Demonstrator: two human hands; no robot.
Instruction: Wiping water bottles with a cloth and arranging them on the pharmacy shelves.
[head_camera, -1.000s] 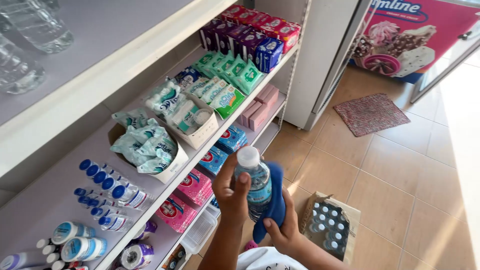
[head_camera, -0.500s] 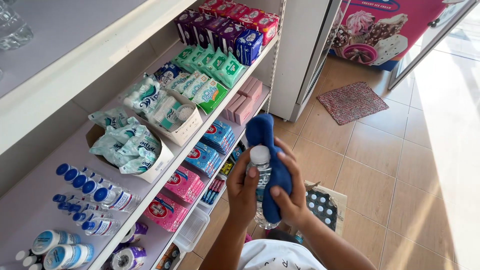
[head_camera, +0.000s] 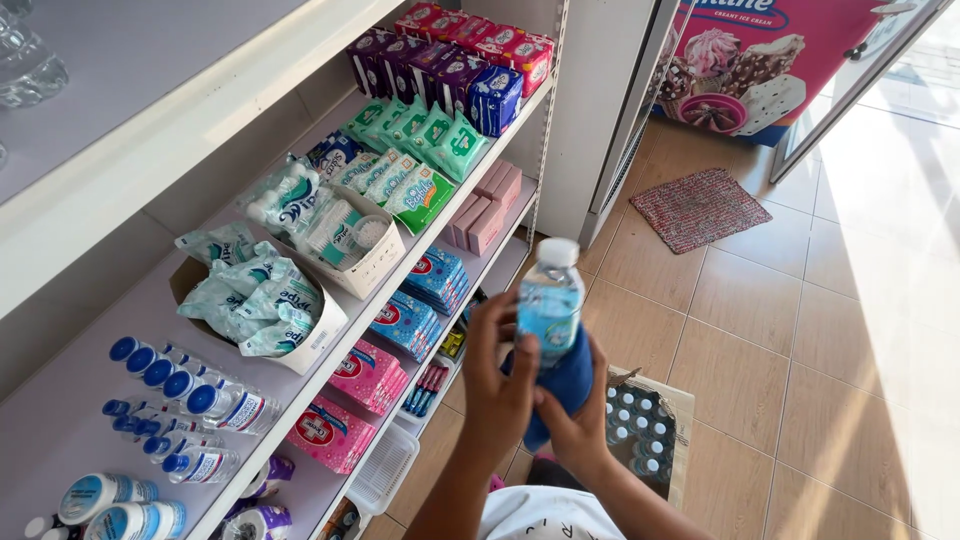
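In front of the shelf (head_camera: 300, 400), the left hand (head_camera: 497, 385) closes its grip on an upright bottle (head_camera: 549, 300) to steady it while the right hand (head_camera: 572, 425) grips a blue cloth (head_camera: 565, 385) bunched round the bottle's base.

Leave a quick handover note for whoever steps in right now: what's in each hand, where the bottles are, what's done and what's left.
Left hand: grips the water bottle upright by its lower half, white cap on.
Right hand: presses a blue cloth around the bottle's base.
Open carton of more capped bottles stands on the floor tiles, just right of the hands.
Done: small blue-capped bottles already lie in rows on the shelf to the left.
Left: the bottle in hand is not yet shelved; the carton looks nearly full.
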